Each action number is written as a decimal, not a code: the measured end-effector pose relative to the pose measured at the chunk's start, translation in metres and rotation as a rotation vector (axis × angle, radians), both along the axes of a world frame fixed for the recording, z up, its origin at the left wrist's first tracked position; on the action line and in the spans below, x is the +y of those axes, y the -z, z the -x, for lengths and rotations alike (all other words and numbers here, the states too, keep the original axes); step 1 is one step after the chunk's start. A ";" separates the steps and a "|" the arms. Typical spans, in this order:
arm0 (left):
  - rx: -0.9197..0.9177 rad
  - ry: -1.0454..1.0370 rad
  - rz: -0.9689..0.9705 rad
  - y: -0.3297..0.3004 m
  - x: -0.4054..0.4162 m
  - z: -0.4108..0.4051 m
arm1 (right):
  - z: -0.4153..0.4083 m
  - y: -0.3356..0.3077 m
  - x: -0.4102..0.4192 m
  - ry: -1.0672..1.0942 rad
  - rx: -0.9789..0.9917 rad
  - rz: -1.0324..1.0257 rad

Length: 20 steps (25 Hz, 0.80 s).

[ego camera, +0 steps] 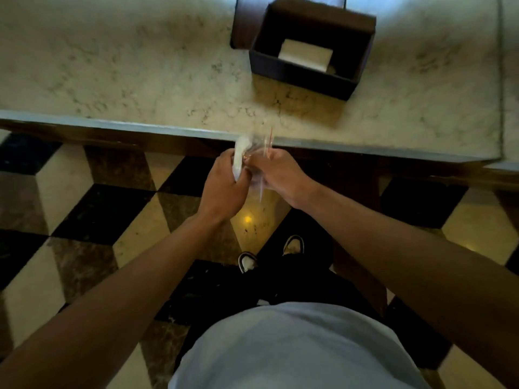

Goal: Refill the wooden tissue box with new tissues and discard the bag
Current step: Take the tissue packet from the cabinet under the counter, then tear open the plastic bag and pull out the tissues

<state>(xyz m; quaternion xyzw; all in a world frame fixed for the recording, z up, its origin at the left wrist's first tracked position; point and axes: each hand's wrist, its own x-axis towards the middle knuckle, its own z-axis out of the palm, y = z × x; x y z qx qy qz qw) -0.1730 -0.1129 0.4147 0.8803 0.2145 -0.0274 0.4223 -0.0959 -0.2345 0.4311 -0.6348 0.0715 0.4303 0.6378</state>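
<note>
Beyond the gripped bag (259,161), bare marble countertop (140,74) is lying open; the open wooden tissue box (309,71) is standing farther ahead.

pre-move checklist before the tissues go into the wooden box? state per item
1. Wooden tissue box open on top: ok.
2. Box free for a full refill: not ok, a pale stack lies inside.
3. Left hand grips white tissues: ok.
4. Right hand holds clear bag: ok.
5. Tissues fully out of the bag: cannot tell, blurred.
6. Marble counter between hands and box unobstructed: ok.
</note>
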 end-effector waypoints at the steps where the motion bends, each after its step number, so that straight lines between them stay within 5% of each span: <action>1: -0.020 -0.009 -0.006 -0.005 0.000 -0.005 | -0.005 -0.007 -0.001 -0.028 -0.026 0.005; 20: -0.219 -0.048 0.023 -0.041 0.121 -0.157 | -0.148 -0.052 0.126 -0.047 -0.200 0.038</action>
